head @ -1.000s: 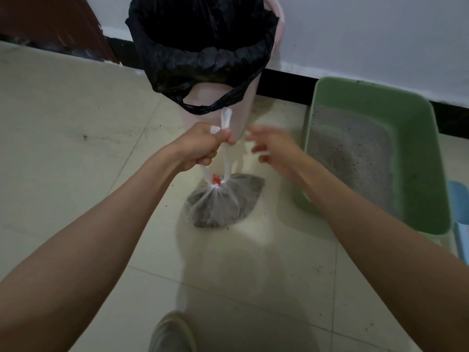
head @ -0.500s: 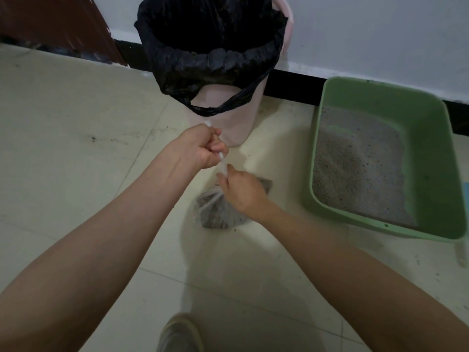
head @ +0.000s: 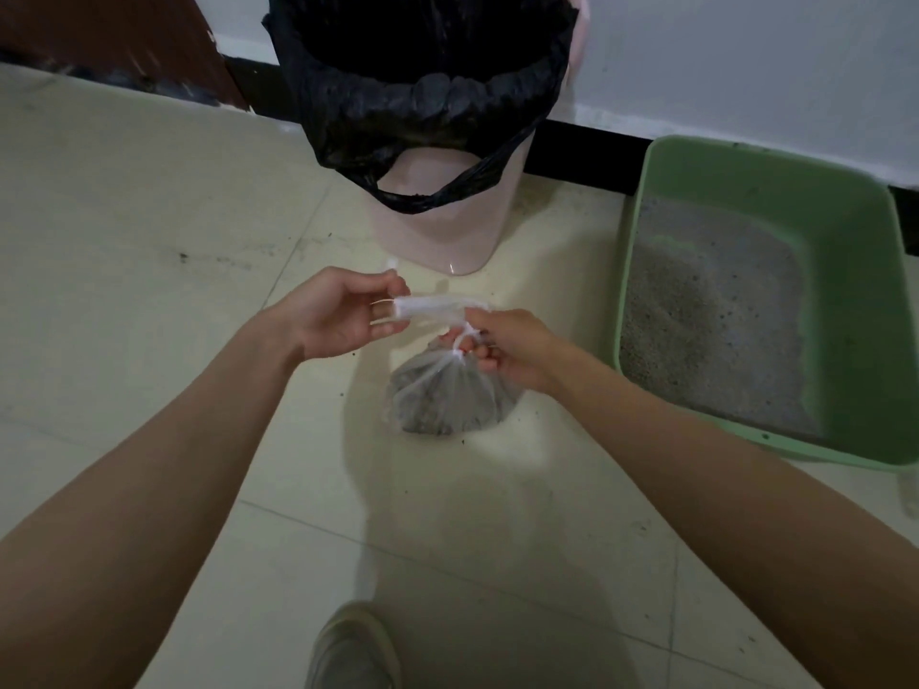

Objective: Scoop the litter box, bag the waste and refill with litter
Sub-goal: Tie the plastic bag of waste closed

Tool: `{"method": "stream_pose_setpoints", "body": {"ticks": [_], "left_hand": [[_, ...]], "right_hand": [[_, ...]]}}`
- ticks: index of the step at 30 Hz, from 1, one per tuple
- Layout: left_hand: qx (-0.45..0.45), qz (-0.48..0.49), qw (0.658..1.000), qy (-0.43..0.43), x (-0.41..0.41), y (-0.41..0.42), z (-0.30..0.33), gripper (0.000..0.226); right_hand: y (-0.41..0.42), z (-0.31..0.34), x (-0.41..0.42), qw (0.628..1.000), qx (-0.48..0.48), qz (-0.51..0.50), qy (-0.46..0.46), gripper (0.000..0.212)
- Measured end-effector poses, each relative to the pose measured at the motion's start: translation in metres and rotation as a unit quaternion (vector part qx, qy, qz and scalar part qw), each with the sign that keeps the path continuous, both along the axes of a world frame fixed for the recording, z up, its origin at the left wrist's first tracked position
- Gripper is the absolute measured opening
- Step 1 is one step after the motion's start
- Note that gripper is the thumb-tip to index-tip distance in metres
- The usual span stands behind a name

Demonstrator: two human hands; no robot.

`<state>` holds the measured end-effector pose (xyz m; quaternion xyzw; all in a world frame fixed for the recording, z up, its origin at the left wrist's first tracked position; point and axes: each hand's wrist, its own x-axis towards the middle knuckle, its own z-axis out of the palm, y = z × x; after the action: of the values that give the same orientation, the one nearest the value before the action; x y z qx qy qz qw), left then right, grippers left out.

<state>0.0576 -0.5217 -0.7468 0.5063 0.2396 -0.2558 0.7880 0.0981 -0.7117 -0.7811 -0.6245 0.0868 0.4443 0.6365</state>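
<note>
A clear plastic bag (head: 447,395) full of dark waste litter rests on the tiled floor in front of me. Its twisted white neck (head: 432,308) runs sideways between my hands. My left hand (head: 343,313) pinches the free end of the neck. My right hand (head: 502,348) grips the neck just above the bag's bulge, with a strand looped round a finger. The green litter box (head: 855,241) stands at the right with grey litter (head: 716,320) spread over its bottom.
A pink bin (head: 437,221) lined with a black bag (head: 422,77) stands just beyond the waste bag, against the wall's dark skirting. A brown door (head: 99,37) is at the far left. My shoe (head: 353,648) shows at the bottom edge. Litter specks dot the floor.
My left hand has turned palm up and pulled the bag's neck out sideways. My right hand moved from the top of the bag to its right side, gripping the neck.
</note>
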Motion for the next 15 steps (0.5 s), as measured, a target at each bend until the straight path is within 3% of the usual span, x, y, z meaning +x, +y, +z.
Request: {"method": "stream_pose_setpoints", "body": {"ticks": [4, 7, 10, 15], "left_hand": [[-0.034, -0.206, 0.977, -0.048, -0.001, -0.005, 0.010, 0.027], [0.015, -0.310, 0.948, -0.068, 0.008, -0.014, 0.020, 0.026], [0.100, -0.389, 0.915, -0.031, 0.013, -0.016, 0.018, 0.015], [0.233, -0.486, 0.842, 0.029, 0.006, -0.021, 0.003, 0.012]], "right_hand": [[-0.007, 0.005, 0.011, 0.991, 0.025, -0.035, 0.124, 0.033], [-0.014, 0.005, 0.011, 0.988, 0.032, -0.015, 0.153, 0.041], [-0.017, 0.006, 0.011, 0.993, 0.014, -0.001, 0.118, 0.039], [-0.020, 0.010, 0.015, 0.994, -0.057, 0.097, -0.006, 0.009]]}}
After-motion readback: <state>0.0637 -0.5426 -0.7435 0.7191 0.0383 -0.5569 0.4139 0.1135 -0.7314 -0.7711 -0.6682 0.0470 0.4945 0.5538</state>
